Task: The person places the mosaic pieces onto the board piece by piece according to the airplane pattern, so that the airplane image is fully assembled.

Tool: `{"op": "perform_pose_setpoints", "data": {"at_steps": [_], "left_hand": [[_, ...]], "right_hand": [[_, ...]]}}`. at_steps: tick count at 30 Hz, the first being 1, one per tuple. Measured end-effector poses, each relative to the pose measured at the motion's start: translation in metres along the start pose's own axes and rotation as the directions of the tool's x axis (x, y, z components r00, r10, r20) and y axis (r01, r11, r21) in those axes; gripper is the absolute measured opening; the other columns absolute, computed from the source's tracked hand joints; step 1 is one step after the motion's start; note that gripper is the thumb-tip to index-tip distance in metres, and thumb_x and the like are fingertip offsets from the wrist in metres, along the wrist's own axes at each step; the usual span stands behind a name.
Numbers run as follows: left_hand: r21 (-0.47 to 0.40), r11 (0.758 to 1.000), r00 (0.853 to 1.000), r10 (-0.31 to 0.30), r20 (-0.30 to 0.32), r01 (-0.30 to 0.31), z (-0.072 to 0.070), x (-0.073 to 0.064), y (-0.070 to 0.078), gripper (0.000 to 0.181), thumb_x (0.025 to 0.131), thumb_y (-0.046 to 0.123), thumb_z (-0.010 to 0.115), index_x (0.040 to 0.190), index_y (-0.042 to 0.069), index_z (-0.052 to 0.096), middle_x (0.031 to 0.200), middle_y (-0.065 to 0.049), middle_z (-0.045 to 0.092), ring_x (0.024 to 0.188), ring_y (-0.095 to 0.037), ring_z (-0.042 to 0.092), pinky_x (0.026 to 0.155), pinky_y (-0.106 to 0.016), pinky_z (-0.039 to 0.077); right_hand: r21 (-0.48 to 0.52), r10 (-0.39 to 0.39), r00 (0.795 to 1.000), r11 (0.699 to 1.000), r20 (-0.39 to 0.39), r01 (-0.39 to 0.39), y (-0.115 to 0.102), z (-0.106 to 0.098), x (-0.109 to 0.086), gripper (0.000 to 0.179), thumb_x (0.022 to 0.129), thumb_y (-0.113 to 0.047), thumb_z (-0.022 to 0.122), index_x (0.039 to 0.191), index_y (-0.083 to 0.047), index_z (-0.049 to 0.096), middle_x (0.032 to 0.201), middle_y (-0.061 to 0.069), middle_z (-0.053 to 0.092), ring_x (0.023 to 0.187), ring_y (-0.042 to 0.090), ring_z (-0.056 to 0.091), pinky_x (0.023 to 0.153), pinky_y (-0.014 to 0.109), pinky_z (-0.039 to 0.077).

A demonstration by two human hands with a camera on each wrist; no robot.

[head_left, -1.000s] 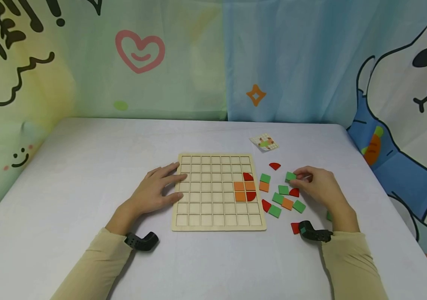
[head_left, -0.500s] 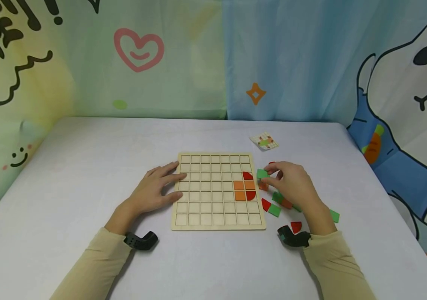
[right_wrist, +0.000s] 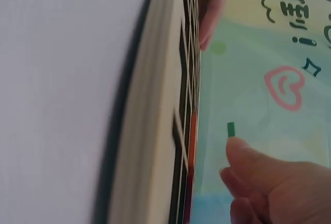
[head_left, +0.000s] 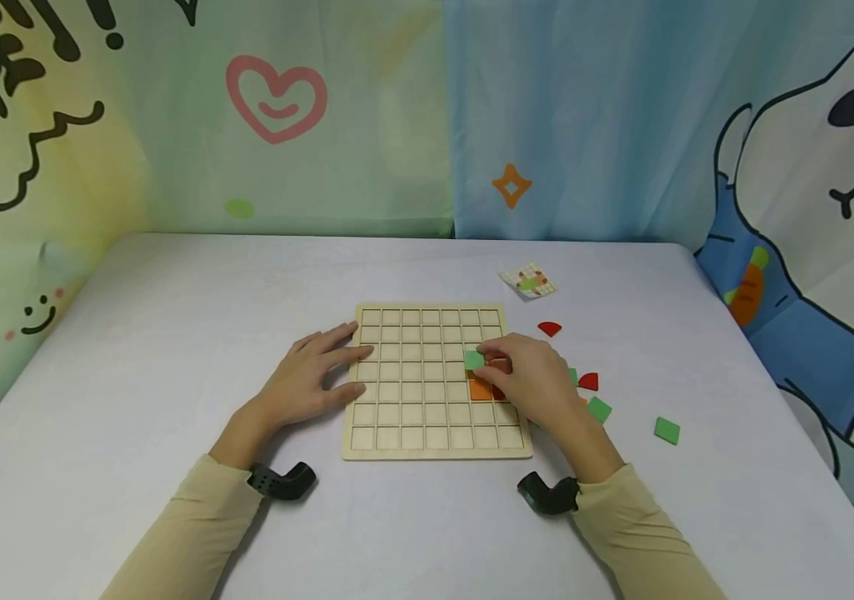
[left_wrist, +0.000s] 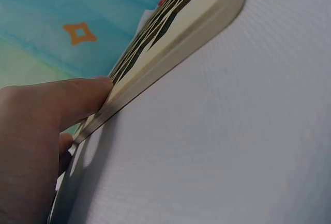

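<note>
A wooden grid board (head_left: 437, 455) lies on the white table. My left hand (head_left: 310, 375) rests along the board's left edge with fingers spread and fairly straight; the left wrist view shows a finger on the board's rim (left_wrist: 170, 61). Between thumb and fingertips my right hand (head_left: 542, 379) pinches a green square tile (head_left: 474, 360). The tile is above the board, overlapping the cell left of the upper orange row, and the right wrist view shows the tile (right_wrist: 231, 129) raised off the board. Orange squares (head_left: 480, 390) and red rounded pieces sit in cells at the right, partly hidden by my right hand.
Right of the board are loose pieces: a red wedge (head_left: 550, 328), another red piece (head_left: 588, 381), a green tile (head_left: 599, 409) and a separate green tile (head_left: 667, 431). My right arm covers others. A small patterned card (head_left: 528, 282) lies behind them. Curtains border the table's back.
My right hand has carried the green tile leftward from among the loose pieces to above the board's right part. My left hand has stayed on the board's edge.
</note>
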State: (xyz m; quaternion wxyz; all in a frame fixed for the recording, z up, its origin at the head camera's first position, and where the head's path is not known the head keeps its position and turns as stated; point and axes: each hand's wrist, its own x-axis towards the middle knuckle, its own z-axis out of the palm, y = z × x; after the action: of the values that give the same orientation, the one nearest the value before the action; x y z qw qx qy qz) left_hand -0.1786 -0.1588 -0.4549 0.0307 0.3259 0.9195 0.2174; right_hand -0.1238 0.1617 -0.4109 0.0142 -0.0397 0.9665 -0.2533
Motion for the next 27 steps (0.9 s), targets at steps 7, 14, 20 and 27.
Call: {"op": "perform_pose_setpoints", "data": {"at_steps": [7, 14, 20, 27], "left_hand": [[-0.005, 1.000, 1.000, -0.004, -0.009, 0.004, -0.001, -0.001, -0.001, 0.056, 0.087, 0.048, 0.058, 0.137, 0.022, 0.053, 0.155, -0.006, 0.031, 0.143, -0.026, 0.030, 0.114, -0.050, 0.022], [-0.011, 1.000, 1.000, 0.007, -0.005, -0.007, 0.000, 0.000, 0.001, 0.056, 0.088, 0.048, 0.058, 0.137, 0.022, 0.053, 0.155, -0.006, 0.031, 0.142, -0.026, 0.030, 0.115, -0.049, 0.021], [-0.005, 1.000, 1.000, 0.009, 0.004, -0.009, 0.001, 0.000, 0.002, 0.056, 0.088, 0.048, 0.058, 0.138, 0.023, 0.052, 0.156, -0.006, 0.029, 0.143, -0.025, 0.030, 0.115, -0.048, 0.020], [-0.005, 1.000, 1.000, 0.010, -0.006, -0.010, -0.001, 0.000, -0.002, 0.056, 0.088, 0.047, 0.059, 0.138, 0.023, 0.052, 0.155, -0.006, 0.030, 0.142, -0.025, 0.031, 0.115, -0.049, 0.021]], "right_hand": [[-0.057, -0.041, 0.999, 0.997, 0.014, 0.042, -0.007, 0.010, 0.005, 0.037, 0.083, -0.034, 0.073, 0.117, -0.018, 0.069, 0.095, -0.001, 0.068, 0.082, 0.016, 0.057, 0.071, 0.032, 0.049], [-0.094, -0.072, 0.997, 0.993, 0.016, 0.074, -0.013, 0.019, 0.010, 0.035, 0.082, -0.034, 0.074, 0.113, -0.018, 0.070, 0.102, -0.001, 0.070, 0.086, 0.016, 0.062, 0.074, 0.034, 0.053], [-0.107, -0.055, 0.998, 0.993, 0.025, 0.057, -0.016, 0.020, 0.011, 0.035, 0.082, -0.034, 0.074, 0.114, -0.019, 0.070, 0.105, 0.000, 0.070, 0.090, 0.017, 0.064, 0.073, 0.036, 0.054], [-0.112, -0.053, 0.998, 0.992, 0.024, 0.056, -0.015, 0.017, 0.013, 0.034, 0.081, -0.032, 0.075, 0.112, -0.018, 0.071, 0.101, 0.000, 0.070, 0.088, 0.017, 0.064, 0.070, 0.036, 0.053]]}}
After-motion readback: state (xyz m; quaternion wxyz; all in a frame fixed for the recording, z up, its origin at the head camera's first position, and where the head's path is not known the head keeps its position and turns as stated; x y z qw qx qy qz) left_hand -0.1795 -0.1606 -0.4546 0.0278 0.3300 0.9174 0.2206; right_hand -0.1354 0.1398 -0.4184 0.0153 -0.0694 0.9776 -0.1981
